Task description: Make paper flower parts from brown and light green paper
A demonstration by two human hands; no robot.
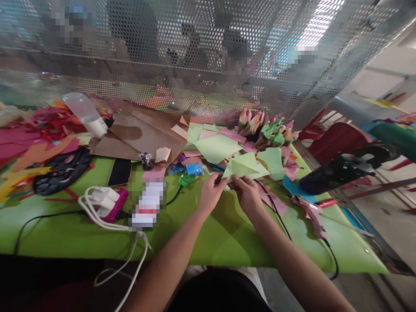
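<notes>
Between my two hands is a light green sheet of paper [243,167] with a folded, pointed shape, held up over the green table [182,242]. My left hand [212,190] pinches its left edge between thumb and fingers. At the lower edge, my right hand [247,190] has its fingertips pressed together on the same paper. Just beyond it lie more light green sheets [216,148], and another green piece [272,162] is to the right. A small blue packet [194,169] and a green plastic item [186,180] sit left of my left hand.
A pink glue gun [313,214] with a black cord lies at right, near a dark bottle [325,173]. At left are a phone [148,203], a magenta power strip [115,206] with white cables, and brown paper [139,134]. Folded paper flowers [269,128] stand at the back.
</notes>
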